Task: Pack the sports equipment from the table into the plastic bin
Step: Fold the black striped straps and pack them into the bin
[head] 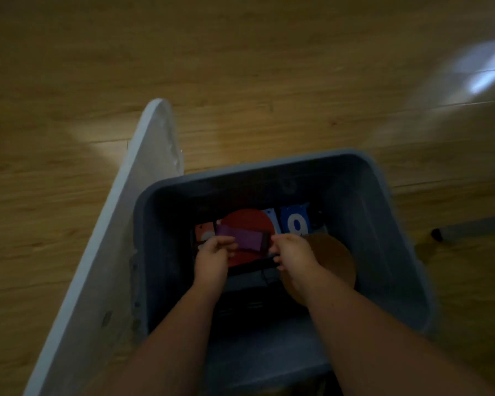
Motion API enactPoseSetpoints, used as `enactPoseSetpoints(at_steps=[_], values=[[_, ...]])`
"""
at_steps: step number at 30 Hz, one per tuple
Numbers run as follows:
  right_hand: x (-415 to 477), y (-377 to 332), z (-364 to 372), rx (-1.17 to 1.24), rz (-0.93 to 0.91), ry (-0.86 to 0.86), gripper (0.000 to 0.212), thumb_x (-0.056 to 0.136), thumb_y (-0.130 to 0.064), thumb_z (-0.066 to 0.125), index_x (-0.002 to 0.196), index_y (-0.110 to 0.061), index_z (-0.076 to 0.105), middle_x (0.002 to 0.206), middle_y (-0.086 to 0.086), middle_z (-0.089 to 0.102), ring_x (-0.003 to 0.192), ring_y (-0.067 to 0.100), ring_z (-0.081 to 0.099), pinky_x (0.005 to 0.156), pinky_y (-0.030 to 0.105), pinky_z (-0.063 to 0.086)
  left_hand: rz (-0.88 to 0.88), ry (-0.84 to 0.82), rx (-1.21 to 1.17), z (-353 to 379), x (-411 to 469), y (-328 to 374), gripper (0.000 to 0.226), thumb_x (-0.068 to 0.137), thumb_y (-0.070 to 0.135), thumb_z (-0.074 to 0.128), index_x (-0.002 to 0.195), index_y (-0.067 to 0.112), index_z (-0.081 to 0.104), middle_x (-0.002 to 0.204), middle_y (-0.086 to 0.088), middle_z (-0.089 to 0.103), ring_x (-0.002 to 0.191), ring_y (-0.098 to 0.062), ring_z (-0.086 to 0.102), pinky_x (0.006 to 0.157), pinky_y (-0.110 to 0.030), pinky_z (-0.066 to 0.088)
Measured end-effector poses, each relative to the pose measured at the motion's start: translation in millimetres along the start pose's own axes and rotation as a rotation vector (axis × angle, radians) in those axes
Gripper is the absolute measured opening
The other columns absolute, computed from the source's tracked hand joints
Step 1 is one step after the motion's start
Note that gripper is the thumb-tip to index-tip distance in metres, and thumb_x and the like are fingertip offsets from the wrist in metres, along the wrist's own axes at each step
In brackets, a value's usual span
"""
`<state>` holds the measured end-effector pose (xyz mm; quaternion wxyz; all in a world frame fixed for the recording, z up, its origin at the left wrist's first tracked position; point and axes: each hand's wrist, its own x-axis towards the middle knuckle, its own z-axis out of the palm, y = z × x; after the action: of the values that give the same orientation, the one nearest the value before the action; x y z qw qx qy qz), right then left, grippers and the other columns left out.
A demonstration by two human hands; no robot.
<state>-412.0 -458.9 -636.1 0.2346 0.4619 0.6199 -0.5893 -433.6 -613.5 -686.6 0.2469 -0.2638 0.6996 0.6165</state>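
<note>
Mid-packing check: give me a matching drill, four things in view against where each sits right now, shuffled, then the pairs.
1 purple band
2 blue number card
3 brown disc
4 white board

a outside the bin, on its left
b held between left hand and right hand
c in the bin, nearest its far wall
d partly under the right forearm

Pairs: 1-b, 2-c, 3-d, 4-a

one camera only, worn on my head. it faces forward and steeply down, close above the bin (269,167), looking straight into it. the wide lens also catches the floor (240,67) beyond, dim and blurred.
</note>
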Motion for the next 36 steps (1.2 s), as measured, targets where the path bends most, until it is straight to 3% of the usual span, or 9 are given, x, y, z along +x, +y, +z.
enactPoseSetpoints(at_steps=[3, 6, 8, 12, 17, 20, 26, 30, 36], values=[[-33.1, -40.8, -0.4, 0.045, -0.017, -0.003, 0.016, 0.102, -0.022, 0.046, 0.104, -0.017, 0.061, 0.083, 0.002, 0.059, 0.065, 0.014, 0.050, 0.053, 0.026, 0.040, 0.033, -0.040, -0.073, -0.4, -24.5, 45.1, 0.031, 0.092, -0.012, 0.040, 0.089, 0.009, 0.063, 0.085, -0.010, 0.068, 0.069, -0.017, 0.058, 0.060, -0.022, 0.049], [-78.6, -67.8, -8.3, 0.086, -0.073, 0.004, 0.026, 0.104, -0.026, 0.045, 0.122, -0.016, 0.060, 0.090, 0.003, 0.062, 0.070, 0.016, 0.052, 0.057, 0.029, 0.041, 0.106, -0.117, -0.016, 2.3, -62.1, 86.4, 0.030, 0.093, -0.007, 0.042, 0.093, 0.009, 0.067, 0.090, -0.012, 0.072, 0.079, -0.022, 0.065, 0.074, -0.034, 0.055], [-122.9, -81.5, -23.4, 0.131, -0.127, -0.005, 0.026, 0.105, -0.025, 0.045, 0.125, -0.017, 0.060, 0.095, 0.005, 0.063, 0.075, 0.018, 0.054, 0.064, 0.032, 0.043, 0.159, -0.147, 0.023, 3.3, -94.8, 115.3, 0.029, 0.093, -0.005, 0.044, 0.094, 0.010, 0.069, 0.093, -0.012, 0.074, 0.085, -0.023, 0.066, 0.074, -0.035, 0.054], [-206.2, -98.0, -61.1, 0.231, -0.265, 0.037, 0.021, 0.105, -0.023, 0.047, 0.117, -0.018, 0.063, 0.101, 0.006, 0.067, 0.084, 0.020, 0.060, 0.068, 0.032, 0.048, 0.239, -0.264, 0.001, 17.3, -166.7, 166.9, 0.025, 0.100, 0.003, 0.044, 0.102, 0.007, 0.068, 0.094, -0.009, 0.073, 0.085, -0.023, 0.066, 0.072, -0.031, 0.052], [-320.5, -102.4, -134.6, 0.415, -0.556, 0.124, 0.019, 0.101, -0.014, 0.046, 0.098, -0.019, 0.064, 0.083, 0.003, 0.064, 0.068, 0.014, 0.056, 0.060, 0.025, 0.042, 0.358, -0.454, 0.000, 57.1, -278.9, 227.8, 0.021, 0.101, 0.007, 0.045, 0.097, 0.013, 0.064, 0.092, -0.005, 0.071, 0.086, -0.021, 0.065, 0.079, -0.036, 0.050], [-398.6, -91.8, -188.0, 0.510, -0.737, 0.204, 0.020, 0.101, -0.012, 0.045, 0.095, -0.019, 0.062, 0.075, 0.001, 0.062, 0.062, 0.012, 0.053, 0.059, 0.024, 0.040, 0.488, -0.595, 0.009, 87.3, -362.0, 258.2, 0.022, 0.100, 0.005, 0.045, 0.092, 0.014, 0.062, 0.089, -0.004, 0.070, 0.083, -0.020, 0.064, 0.079, -0.034, 0.049], [-526.9, -31.2, -288.7, 0.651, -0.973, 0.378, 0.022, 0.099, -0.014, 0.047, 0.104, -0.014, 0.068, 0.079, 0.004, 0.068, 0.063, 0.012, 0.058, 0.062, 0.024, 0.047, 0.638, -0.895, 0.063, 143.5, -522.7, 273.4, 0.022, 0.098, 0.005, 0.047, 0.112, 0.004, 0.063, 0.095, -0.008, 0.072, 0.088, -0.022, 0.067, 0.087, -0.039, 0.053], [-586.3, 24.8, -340.9, 0.722, -1.017, 0.556, 0.020, 0.099, -0.011, 0.046, 0.098, -0.015, 0.066, 0.076, 0.004, 0.067, 0.060, 0.011, 0.057, 0.058, 0.022, 0.045, 0.613, -1.086, 0.118, 184.8, -591.7, 252.9, 0.021, 0.094, 0.003, 0.049, 0.102, 0.007, 0.068, 0.092, -0.009, 0.073, 0.087, -0.024, 0.066, 0.084, -0.037, 0.053], [-638.4, 125.7, -406.4, 0.696, -0.933, 0.841, 0.017, 0.090, -0.002, 0.058, 0.097, -0.014, 0.067, 0.080, 0.006, 0.068, 0.064, 0.014, 0.056, 0.061, 0.024, 0.046, 0.630, -1.312, 0.259, 251.9, -682.5, 186.5, 0.022, 0.096, 0.001, 0.049, 0.092, 0.010, 0.069, 0.083, -0.006, 0.073, 0.070, -0.017, 0.064, 0.063, -0.027, 0.049]])
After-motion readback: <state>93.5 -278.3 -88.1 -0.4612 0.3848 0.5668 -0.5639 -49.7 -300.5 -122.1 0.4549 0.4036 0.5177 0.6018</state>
